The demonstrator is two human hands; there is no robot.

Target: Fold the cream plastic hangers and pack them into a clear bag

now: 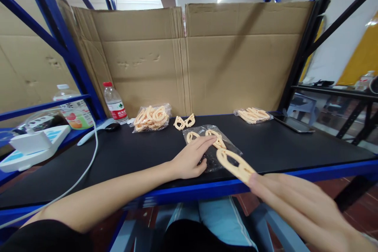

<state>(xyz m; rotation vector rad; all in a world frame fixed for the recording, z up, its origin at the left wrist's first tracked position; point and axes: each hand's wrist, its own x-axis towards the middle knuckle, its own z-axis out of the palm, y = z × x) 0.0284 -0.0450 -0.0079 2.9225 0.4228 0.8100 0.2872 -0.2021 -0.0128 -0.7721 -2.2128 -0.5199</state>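
Observation:
My left hand (193, 157) lies on a clear plastic bag (233, 147) near the front of the black table. Its fingers are stretched out, with the tips against a pale openwork cutout (217, 140) at the bag. Another pale cutout (191, 137) shows just behind the fingers. In the fingers of my right hand (295, 201) is a flat, pale, wood-coloured oval cutout (236, 165), gripped by its near end. That hand is raised in front of the table edge, to the right of the bag. The far end of the oval overlaps the bag's corner in view.
Bagged cutouts lie at the back left (152, 117) and back right (253, 115). Two loose cutouts (184, 121) stand between them. A water bottle (116, 104), a white cable (91, 161) and a power strip (38, 147) are left; a phone (293, 123) lies right. Cardboard (236, 59) walls the back.

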